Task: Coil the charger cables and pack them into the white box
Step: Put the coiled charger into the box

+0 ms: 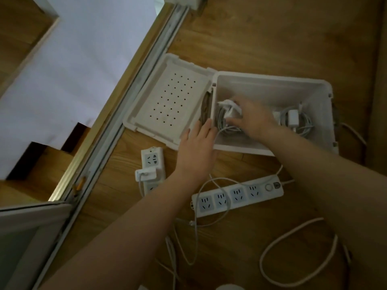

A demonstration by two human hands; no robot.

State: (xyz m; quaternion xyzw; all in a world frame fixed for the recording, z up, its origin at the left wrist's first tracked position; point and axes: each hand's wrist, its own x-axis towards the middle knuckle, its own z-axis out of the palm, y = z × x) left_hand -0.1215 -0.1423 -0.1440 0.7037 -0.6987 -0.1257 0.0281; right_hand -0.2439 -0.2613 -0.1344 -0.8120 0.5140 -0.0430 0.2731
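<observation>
The white box (272, 84) lies open on the wooden floor, its perforated lid (167, 101) flung to the left. My right hand (254, 118) reaches inside and presses on a coiled white charger cable with its plug (227, 116) at the box's left end. A second coiled cable with a white adapter (295, 119) rests at the right end. My left hand (199, 147) lies flat against the box's near left corner, fingers together. A thin loose cable (217, 206) trails over the floor in front.
A long white power strip (236, 195) lies in front of the box, and a shorter one with a plugged-in adapter (151, 166) sits to its left. A thick white cord (297, 248) loops at the lower right. A sliding-door track (117, 122) runs diagonally on the left.
</observation>
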